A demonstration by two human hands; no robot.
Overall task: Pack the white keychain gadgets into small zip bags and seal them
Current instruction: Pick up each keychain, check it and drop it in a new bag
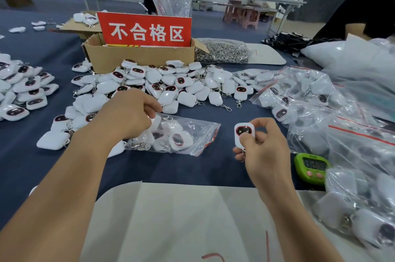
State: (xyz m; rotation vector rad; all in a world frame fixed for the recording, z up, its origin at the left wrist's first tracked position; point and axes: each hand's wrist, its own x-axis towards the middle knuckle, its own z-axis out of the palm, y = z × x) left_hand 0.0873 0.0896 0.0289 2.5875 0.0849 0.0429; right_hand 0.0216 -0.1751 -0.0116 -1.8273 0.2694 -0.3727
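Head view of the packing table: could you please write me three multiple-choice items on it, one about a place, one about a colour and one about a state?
1. Where does the partly filled zip bag lie?
A. In the cardboard box
B. On the blue cloth, held by the left hand
C. On the red sign

2. What colour is the timer?
A. Green
B. Red
C. Black

3. What is the right hand doing?
A. Resting flat on the cloth
B. Pinching one white gadget
C. Holding a pen

Answers:
1 B: the left hand's fingers curl on the bag's left end, and the bag lies on the cloth.
2 A: its case is bright green with pink buttons.
3 B: the thumb and fingers pinch a single gadget, its dark face towards the camera.
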